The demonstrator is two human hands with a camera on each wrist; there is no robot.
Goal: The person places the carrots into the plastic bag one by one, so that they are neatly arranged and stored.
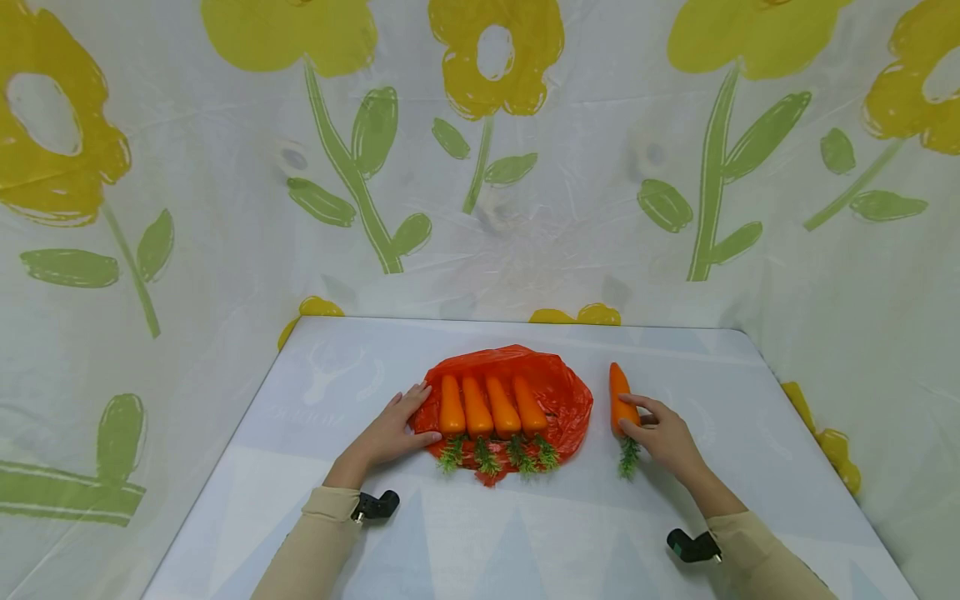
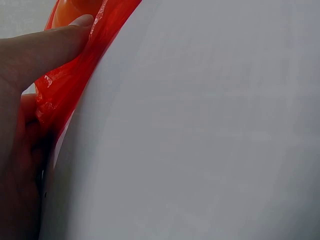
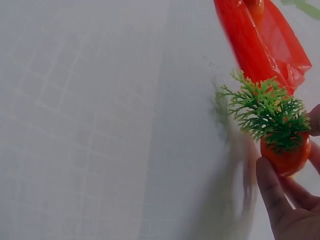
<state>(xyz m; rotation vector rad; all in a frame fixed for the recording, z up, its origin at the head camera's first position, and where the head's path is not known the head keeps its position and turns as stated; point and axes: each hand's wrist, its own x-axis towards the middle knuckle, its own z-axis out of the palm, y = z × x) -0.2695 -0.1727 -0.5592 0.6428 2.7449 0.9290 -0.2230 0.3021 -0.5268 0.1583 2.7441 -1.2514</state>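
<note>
Several orange toy carrots (image 1: 502, 407) with green plastic tops lie side by side on a spread red plastic bag (image 1: 572, 400). My left hand (image 1: 388, 432) rests at the bag's left edge, fingers and thumb extended. In the left wrist view its thumb (image 2: 55, 50) lies over the red plastic beside a carrot's end, other fingers partly hidden below. To the right of the bag, my right hand (image 1: 663, 433) pinches a single carrot (image 1: 618, 390) between thumb and fingers, tip pointing away from me. The right wrist view shows this carrot's leafy top (image 3: 270, 110) toward the camera.
The white table (image 1: 465, 542) has a pale printed pattern and rounded far corners. Behind and beside it hangs a cloth (image 1: 585, 208) with yellow flowers and green leaves. A small black device (image 1: 377, 505) sits by my left wrist and another (image 1: 692, 546) by my right.
</note>
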